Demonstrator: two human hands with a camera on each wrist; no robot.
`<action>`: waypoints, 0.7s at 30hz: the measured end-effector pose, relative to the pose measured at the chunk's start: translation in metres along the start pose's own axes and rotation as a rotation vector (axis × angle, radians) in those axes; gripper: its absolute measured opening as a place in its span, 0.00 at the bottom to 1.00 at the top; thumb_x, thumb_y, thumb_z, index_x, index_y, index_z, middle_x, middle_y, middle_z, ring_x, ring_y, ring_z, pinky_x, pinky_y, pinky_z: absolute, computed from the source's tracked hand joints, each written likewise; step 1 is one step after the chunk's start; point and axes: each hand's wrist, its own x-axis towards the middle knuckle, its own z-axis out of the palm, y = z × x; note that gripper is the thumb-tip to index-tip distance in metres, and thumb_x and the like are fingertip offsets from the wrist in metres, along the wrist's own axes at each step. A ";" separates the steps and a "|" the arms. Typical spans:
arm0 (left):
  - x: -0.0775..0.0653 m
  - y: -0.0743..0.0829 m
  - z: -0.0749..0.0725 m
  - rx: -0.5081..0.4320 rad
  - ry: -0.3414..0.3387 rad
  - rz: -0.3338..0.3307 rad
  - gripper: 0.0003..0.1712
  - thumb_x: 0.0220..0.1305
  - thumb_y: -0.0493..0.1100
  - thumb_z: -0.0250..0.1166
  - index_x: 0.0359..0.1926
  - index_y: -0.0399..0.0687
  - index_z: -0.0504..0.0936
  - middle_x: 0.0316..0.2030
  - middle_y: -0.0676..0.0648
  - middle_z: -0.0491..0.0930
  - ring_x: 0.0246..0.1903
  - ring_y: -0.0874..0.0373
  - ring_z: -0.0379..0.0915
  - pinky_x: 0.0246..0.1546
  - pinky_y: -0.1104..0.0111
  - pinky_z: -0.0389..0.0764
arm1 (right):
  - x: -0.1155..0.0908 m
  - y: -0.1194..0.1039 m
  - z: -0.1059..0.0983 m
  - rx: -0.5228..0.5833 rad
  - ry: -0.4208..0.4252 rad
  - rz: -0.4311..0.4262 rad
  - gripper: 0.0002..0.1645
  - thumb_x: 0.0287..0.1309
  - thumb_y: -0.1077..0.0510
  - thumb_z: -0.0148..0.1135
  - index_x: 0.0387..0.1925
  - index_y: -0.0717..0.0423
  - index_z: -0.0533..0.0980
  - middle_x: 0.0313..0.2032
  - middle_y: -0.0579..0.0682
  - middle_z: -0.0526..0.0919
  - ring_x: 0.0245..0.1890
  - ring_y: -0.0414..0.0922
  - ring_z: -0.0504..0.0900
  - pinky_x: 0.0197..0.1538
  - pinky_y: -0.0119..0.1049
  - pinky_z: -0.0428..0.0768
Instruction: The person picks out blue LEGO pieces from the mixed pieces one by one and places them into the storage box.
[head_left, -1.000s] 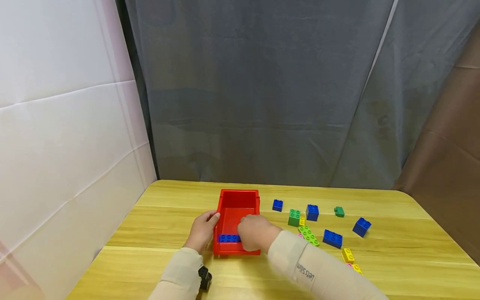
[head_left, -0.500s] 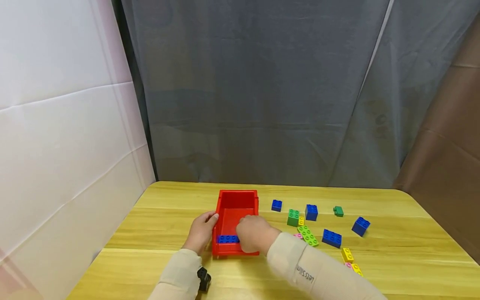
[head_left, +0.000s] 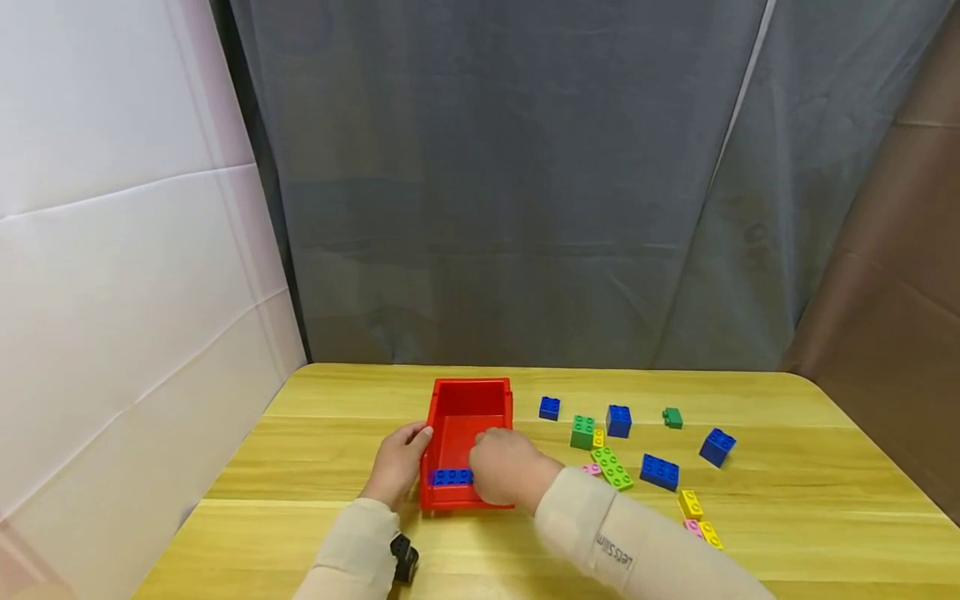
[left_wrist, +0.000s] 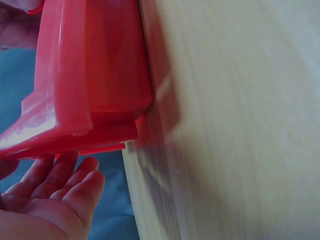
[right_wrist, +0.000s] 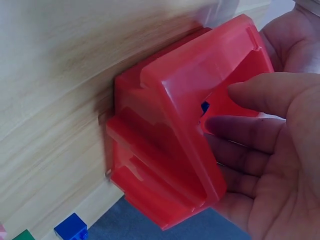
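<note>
A red bin (head_left: pixel 468 400) stands lengthwise on the table, with a blue brick (head_left: pixel 452 477) across its near end. My left hand (head_left: pixel 396 462) holds the bin's left wall, thumb on the rim. In the left wrist view its fingers (left_wrist: pixel 82 187) reach to the bin's underside. My right hand (head_left: pixel 508 468) is inside the bin at the near right, covering the blue brick's right end. In the right wrist view, the thumb and fingers (right_wrist: pixel 247 132) point into the bin, several fingertips hidden behind the rim. A small blue patch (right_wrist: pixel 205 107) shows near them; I cannot tell whether they pinch it.
Loose bricks lie right of the bin: blue (head_left: pixel 550 407), green (head_left: pixel 582 432), lime (head_left: pixel 612 468), yellow (head_left: pixel 691 504), pink (head_left: pixel 692 527), a wide blue one (head_left: pixel 660 472) and others. The wooden table (head_left: pixel 337 408) ends at a grey curtain (head_left: pixel 480 208) behind and a white sheet (head_left: pixel 150 275) on the left.
The whole scene shifts slightly to the left as the head view turns a little. Both hands keep their places at the bin; the loose bricks lie as before.
</note>
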 end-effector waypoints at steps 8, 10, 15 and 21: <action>0.001 0.000 0.001 0.000 0.001 -0.003 0.24 0.75 0.44 0.49 0.63 0.33 0.70 0.59 0.32 0.72 0.57 0.37 0.69 0.59 0.47 0.71 | -0.010 0.010 -0.001 0.066 0.166 -0.071 0.16 0.60 0.51 0.64 0.47 0.52 0.82 0.42 0.47 0.82 0.44 0.44 0.78 0.55 0.35 0.78; 0.000 0.000 0.001 0.003 0.001 0.000 0.24 0.75 0.44 0.48 0.63 0.32 0.70 0.59 0.32 0.72 0.57 0.37 0.69 0.59 0.47 0.71 | -0.015 0.014 -0.002 0.082 0.209 -0.083 0.19 0.60 0.51 0.65 0.50 0.53 0.81 0.45 0.48 0.81 0.47 0.44 0.78 0.55 0.35 0.78; 0.000 0.001 0.000 0.016 -0.001 0.010 0.24 0.75 0.45 0.48 0.63 0.32 0.70 0.59 0.32 0.72 0.57 0.37 0.69 0.59 0.46 0.70 | -0.025 0.025 -0.004 0.108 0.294 -0.076 0.21 0.61 0.51 0.64 0.54 0.53 0.78 0.48 0.48 0.80 0.48 0.44 0.77 0.54 0.34 0.79; 0.000 0.002 0.000 0.009 -0.008 -0.010 0.25 0.75 0.45 0.48 0.64 0.32 0.69 0.60 0.32 0.71 0.58 0.37 0.68 0.60 0.46 0.69 | -0.037 0.037 -0.005 0.163 0.348 -0.028 0.23 0.63 0.51 0.61 0.58 0.53 0.76 0.54 0.50 0.78 0.55 0.47 0.76 0.56 0.39 0.79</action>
